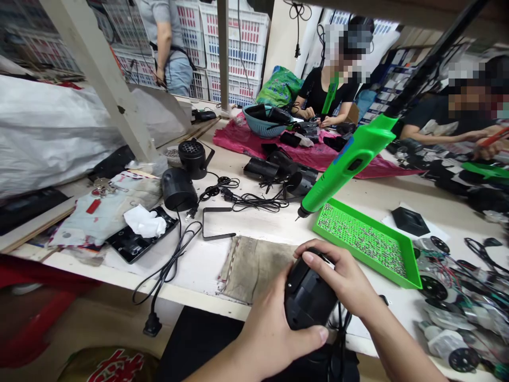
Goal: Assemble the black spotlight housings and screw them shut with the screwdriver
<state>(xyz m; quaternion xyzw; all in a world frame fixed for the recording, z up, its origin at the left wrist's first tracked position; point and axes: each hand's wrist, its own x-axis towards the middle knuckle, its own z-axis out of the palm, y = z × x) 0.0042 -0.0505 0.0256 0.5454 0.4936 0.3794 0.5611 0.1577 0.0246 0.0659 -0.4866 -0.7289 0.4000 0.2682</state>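
Note:
Both my hands grip a black plastic device housing [308,297] at the front edge of the bench, its cord hanging below. My left hand [274,318] wraps its left side and underside, thumb along the bottom. From above, my right hand [338,270] closes over the top and right side. Beneath and behind the housing lies a folded grey cloth [254,268]. Just beyond my hands hangs a green electric screwdriver [350,159], its tip above the bench. A green tray [369,244] of small screws sits to the right. A black U-shaped bracket [217,224] lies left of the cloth.
Black housings [178,188] with coiled cords stand at the back left. Wired parts [449,302] crowd the right side. A white wooden post [103,79] rises at left. Across the bench, a person in black [330,95] works near a blue basket [264,124].

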